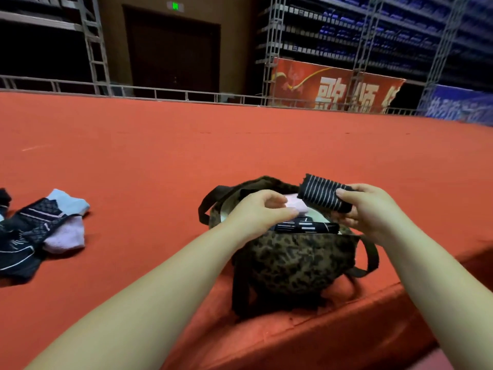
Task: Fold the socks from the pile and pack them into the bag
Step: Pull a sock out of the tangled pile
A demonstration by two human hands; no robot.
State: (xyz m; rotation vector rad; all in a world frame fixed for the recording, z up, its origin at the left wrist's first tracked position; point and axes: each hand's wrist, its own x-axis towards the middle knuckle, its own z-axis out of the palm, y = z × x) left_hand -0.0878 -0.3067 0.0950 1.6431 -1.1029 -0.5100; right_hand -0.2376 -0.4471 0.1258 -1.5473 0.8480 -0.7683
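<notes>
A leopard-print bag (290, 260) with dark straps stands open on the red carpeted surface near its front edge. Inside it lie a pale pink folded sock (297, 204) and a black sock with white marks (306, 227). My right hand (370, 212) grips a folded black sock with thin white stripes (321, 193) just above the bag's mouth. My left hand (260, 213) hovers over the opening, fingers curled, touching the pink sock; whether it grips it is unclear. The sock pile (37, 231) lies at the far left, dark patterned socks mixed with lilac and light blue ones.
The red surface (186, 145) stretches far ahead and drops off at a front edge (346, 324) just before the bag. Metal railings, scaffolding, a dark door and a red banner (333, 86) stand beyond the far edge.
</notes>
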